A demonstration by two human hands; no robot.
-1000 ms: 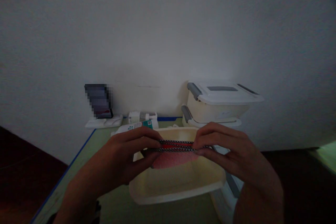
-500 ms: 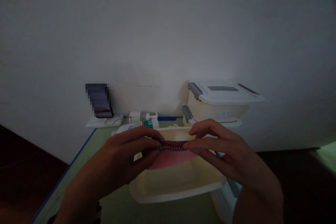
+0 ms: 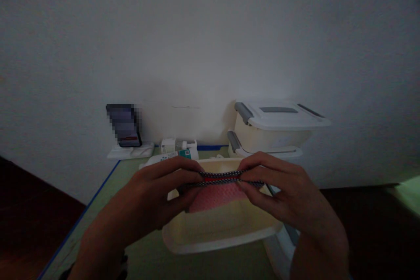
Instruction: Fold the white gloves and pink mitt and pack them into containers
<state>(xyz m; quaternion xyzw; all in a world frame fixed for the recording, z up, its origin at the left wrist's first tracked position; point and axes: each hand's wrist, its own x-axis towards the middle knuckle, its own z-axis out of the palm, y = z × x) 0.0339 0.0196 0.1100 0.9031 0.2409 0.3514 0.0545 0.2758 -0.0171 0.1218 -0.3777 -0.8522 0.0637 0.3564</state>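
My left hand (image 3: 154,194) and my right hand (image 3: 282,192) both pinch a bundle of black-and-white braided cord with a red strand (image 3: 220,178), stretched level between them. The bundle hangs over a cream plastic tray (image 3: 223,232) that stands on the green table (image 3: 144,258). A pink textured pad (image 3: 215,197) lies in the tray just under the cord. The fingers of both hands are closed on the cord's ends.
Two stacked white lidded boxes with grey handles (image 3: 275,129) stand at the back right against the wall. A phone on a white stand (image 3: 126,131), a small bottle (image 3: 177,144) and a tube (image 3: 170,157) lie at the back left. The table's blue-taped left edge (image 3: 82,216) borders dark floor.
My right hand's fingers loosened and slid inward along the cord half a second ago, then closed on it again further right. The left hand held still.
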